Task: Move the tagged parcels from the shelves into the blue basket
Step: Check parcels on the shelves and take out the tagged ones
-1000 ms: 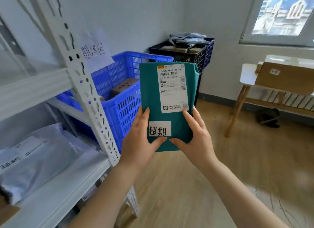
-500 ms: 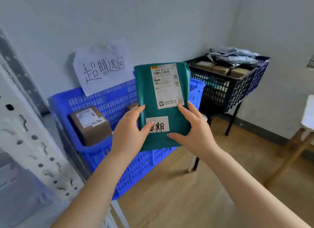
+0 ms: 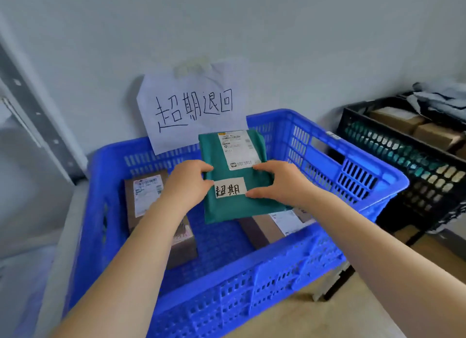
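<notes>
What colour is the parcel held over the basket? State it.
Dark green, with white labels; the head view shows the parcel in both hands above the blue basket.

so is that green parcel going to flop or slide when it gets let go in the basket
The green parcel looks like a soft mailer bag: probably pliable, not rigid. Both the left hand and right hand pinch its edges, yet it stays fairly flat, so likely light. Its smooth skin may slide off the brown box beneath in the blue basket.
</notes>
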